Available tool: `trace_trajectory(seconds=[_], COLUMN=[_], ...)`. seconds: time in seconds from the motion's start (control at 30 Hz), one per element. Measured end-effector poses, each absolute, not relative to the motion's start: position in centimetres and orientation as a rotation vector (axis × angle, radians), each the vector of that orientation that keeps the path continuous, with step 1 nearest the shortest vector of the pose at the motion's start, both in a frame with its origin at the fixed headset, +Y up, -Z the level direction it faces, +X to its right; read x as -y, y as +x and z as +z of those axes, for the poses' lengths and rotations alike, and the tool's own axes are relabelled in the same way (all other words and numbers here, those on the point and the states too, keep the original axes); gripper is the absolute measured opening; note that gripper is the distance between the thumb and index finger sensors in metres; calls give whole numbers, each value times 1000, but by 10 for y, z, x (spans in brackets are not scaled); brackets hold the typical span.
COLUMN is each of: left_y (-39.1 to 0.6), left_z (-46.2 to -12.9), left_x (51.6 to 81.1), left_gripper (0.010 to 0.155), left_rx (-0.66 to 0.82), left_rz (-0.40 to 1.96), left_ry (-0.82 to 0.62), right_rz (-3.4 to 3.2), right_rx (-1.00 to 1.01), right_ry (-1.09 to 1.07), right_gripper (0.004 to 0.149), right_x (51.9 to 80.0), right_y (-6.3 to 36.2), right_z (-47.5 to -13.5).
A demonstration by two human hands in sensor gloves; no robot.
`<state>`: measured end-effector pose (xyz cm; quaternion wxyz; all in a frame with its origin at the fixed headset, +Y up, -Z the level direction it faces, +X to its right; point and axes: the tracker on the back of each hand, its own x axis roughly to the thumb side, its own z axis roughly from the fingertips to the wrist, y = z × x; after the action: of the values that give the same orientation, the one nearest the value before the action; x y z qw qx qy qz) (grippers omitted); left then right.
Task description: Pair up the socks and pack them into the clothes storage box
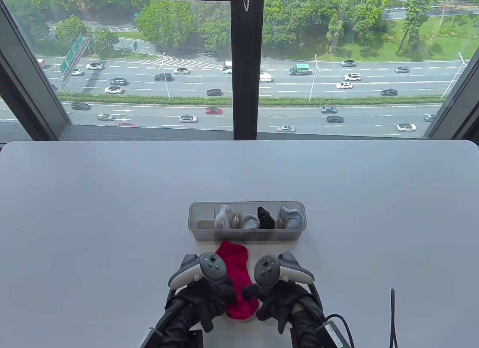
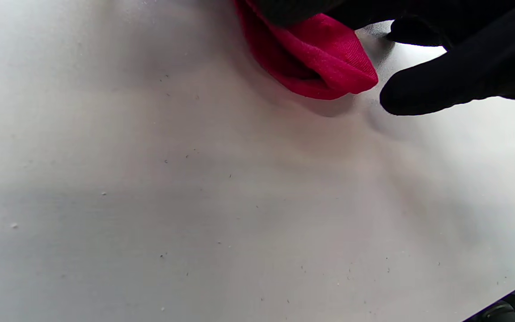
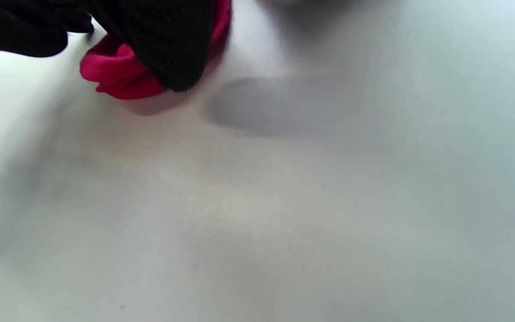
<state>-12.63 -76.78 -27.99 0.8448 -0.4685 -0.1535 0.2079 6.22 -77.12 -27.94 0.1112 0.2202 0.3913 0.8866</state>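
Both hands, left (image 1: 213, 293) and right (image 1: 267, 297), are pinching the near end of the red sock (image 1: 236, 277) lying flat on the desk (image 1: 93, 213), just in front of the storage box (image 1: 247, 235).

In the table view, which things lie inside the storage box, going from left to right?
Empty compartment → light grey sock bundle → second light grey bundle → black bundle → grey bundle.

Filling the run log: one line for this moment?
both hands pinch red fabric sock | clear plastic box: four bundles
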Motion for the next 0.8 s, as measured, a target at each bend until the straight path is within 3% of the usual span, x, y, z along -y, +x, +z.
trace_trajectory(seconds=[0.07, 0.13, 0.23, 0.3, 0.43, 0.5, 0.57, 0.6, 0.63, 0.73, 0.8], left_y=[-123, -120, -115, -114, -110, -111, -113, -115, -116, -117, -115], left_z=[-279, -278, -276, -275, -275, -276, -277, -278, -278, -277, -276], left_x=[768, 767, 767, 764, 763, 763, 764, 765, 765, 768, 767], left_gripper=[62, 70, 75, 71, 41, 40, 40, 40, 41, 45, 65], left_rx=[336, 357, 365, 357, 367, 365, 366, 367, 368, 342, 335], left_rz=[431, 401, 369, 333, 315, 331, 370, 402, 425, 519, 531], left_ry=[-1003, -984, -976, -906, -747, -772, -789, -805, -812, -823, -820], right_rz=[2699, 2782, 2688, 2642, 2541, 2498, 2400, 2360, 2379, 2502, 2403], right_rx=[-1080, -844, -865, -879, -893, -906, -1011, -1062, -1055, -858, -936], right_ry=[633, 600, 528, 522, 489, 486, 543, 542, 543, 499, 477], right_gripper=[66, 51, 38, 35, 35, 39, 71, 75, 73, 43, 40], right_x=[775, 776, 777, 778, 778, 778, 780, 781, 782, 779, 781], right_y=[58, 56, 58, 60, 64, 66, 68, 66, 66, 63, 64], right_z=[-279, -280, -283, -284, -286, -287, -287, -285, -285, -286, -287])
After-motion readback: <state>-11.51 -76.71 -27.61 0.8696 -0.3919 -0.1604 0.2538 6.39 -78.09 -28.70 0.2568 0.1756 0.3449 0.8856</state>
